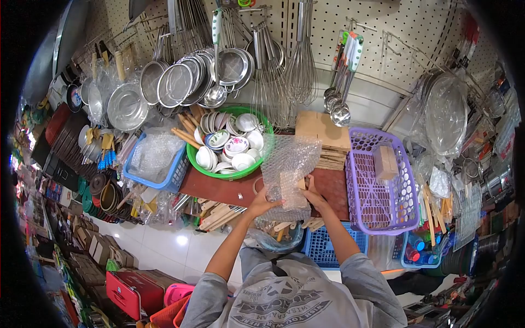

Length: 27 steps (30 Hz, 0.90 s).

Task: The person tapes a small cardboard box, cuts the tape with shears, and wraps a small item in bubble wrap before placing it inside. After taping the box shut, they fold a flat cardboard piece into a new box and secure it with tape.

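A small brown cardboard box [292, 185] is held at waist height over the reddish-brown shelf board [219, 189]. A sheet of clear bubble wrap [290, 153] lies around it, its loose end reaching up and away from me. My left hand [264, 203] grips the wrapped box at its lower left, the thumb pointing inward. My right hand [312, 195] closes on the right side of the box, with some bare cardboard showing beside the fingers. Just behind the wrap stands a green basket [269, 131] of small white bowls [237, 145], some with printed flowers.
Flat cardboard pieces [322, 130] are stacked behind my right hand. A purple basket [383, 225] at the right holds another small box [386, 162]. A blue basket [176, 174] with bubble wrap sits at the left. Strainers [176, 86], whisks [301, 65] and ladles [340, 113] hang above.
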{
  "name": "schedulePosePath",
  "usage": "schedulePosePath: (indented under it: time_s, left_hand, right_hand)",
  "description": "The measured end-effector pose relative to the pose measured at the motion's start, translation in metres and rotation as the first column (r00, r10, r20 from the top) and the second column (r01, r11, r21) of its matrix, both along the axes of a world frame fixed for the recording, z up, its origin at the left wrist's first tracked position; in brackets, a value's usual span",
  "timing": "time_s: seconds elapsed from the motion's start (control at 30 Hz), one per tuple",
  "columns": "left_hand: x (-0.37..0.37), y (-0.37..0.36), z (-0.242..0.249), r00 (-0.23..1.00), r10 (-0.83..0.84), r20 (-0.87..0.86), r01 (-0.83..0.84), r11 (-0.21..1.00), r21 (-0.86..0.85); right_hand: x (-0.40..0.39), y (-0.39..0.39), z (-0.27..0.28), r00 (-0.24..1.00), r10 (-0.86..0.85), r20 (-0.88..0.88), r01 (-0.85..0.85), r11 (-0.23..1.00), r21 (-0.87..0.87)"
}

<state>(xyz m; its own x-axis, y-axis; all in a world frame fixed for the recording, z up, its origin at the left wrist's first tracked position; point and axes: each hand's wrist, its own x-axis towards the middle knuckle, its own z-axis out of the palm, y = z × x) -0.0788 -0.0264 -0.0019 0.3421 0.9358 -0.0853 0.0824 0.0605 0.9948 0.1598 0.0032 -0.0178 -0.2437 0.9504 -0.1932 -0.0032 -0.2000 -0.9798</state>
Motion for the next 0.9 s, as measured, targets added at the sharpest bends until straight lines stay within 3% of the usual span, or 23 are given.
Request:
schedulePosePath:
  time_s: [0.1, 0.2, 0.27, 0.37, 0.4, 0.47, 0.63, 0.7, 0.8, 0.9]
  left_hand:
    - [-0.002, 0.004, -0.007, 1.0, -0.014, -0.005, 0.014, 0.999, -0.038]
    - [-0.002, 0.001, 0.007, 0.996, 0.083, -0.013, -0.084, 0.974, -0.209]
    - [-0.002, 0.004, 0.008, 0.994, 0.106, 0.024, -0.102, 0.987, -0.126]
    - [-0.006, 0.015, -0.008, 0.991, 0.129, 0.039, -0.125, 0.988, -0.093]
    - [-0.006, 0.019, -0.014, 0.99, 0.134, 0.036, -0.13, 0.987, -0.099]
    - [-0.001, 0.017, 0.002, 0.988, 0.151, -0.033, -0.152, 0.988, -0.03]
    - [0.006, 0.028, -0.005, 0.989, 0.134, -0.058, -0.135, 0.991, -0.012]
    - [0.01, 0.032, -0.011, 0.989, 0.145, -0.023, -0.145, 0.989, -0.029]
    - [0.013, 0.041, -0.021, 0.983, 0.149, -0.104, -0.147, 0.989, 0.019]
    - [0.02, 0.041, 0.014, 0.958, 0.146, -0.247, -0.192, 0.966, -0.172]
  right_hand:
    - [0.007, 0.004, 0.002, 0.998, -0.065, 0.013, 0.065, 0.998, 0.01]
    - [0.026, 0.011, 0.003, 0.986, -0.168, 0.0, 0.168, 0.986, 0.012]
    - [0.032, 0.011, 0.028, 0.966, -0.256, 0.034, 0.257, 0.966, -0.014]
    - [0.039, 0.01, 0.06, 0.924, -0.381, 0.041, 0.373, 0.919, 0.131]
    - [0.038, 0.002, 0.093, 0.926, -0.377, 0.021, 0.377, 0.926, 0.031]
    - [0.05, 0.007, 0.096, 0.916, -0.394, 0.072, 0.387, 0.917, 0.098]
    - [0.063, 0.005, 0.119, 0.912, -0.378, 0.158, 0.33, 0.906, 0.263]
    - [0.066, -0.003, 0.144, 0.918, -0.365, 0.158, 0.321, 0.914, 0.248]
    - [0.071, -0.01, 0.172, 0.952, -0.287, 0.111, 0.256, 0.939, 0.229]
    - [0.076, -0.013, 0.187, 0.981, -0.135, 0.136, 0.107, 0.975, 0.195]
